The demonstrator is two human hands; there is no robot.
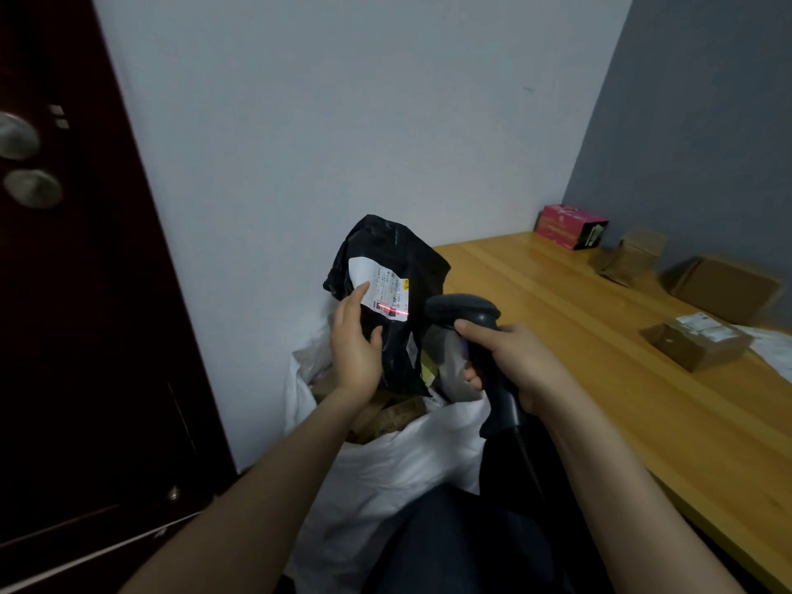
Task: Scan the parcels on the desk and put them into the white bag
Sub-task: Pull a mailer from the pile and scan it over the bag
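My left hand (353, 345) holds a black plastic parcel (398, 267) upright above the white bag (385, 473), thumb and fingers on its left side. A white shipping label (377, 285) faces me, and a red scan line crosses its lower edge. My right hand (514, 358) grips a black handheld scanner (465, 312) aimed left at that label. The white bag stands on the floor between the wall and the desk, with brown parcels showing in its open mouth.
On the wooden desk (600, 358) at the right lie a labelled brown box (698, 340), two more cardboard boxes (728, 287) and a pink box (572, 227) by the wall. A dark door (77, 336) stands at the left.
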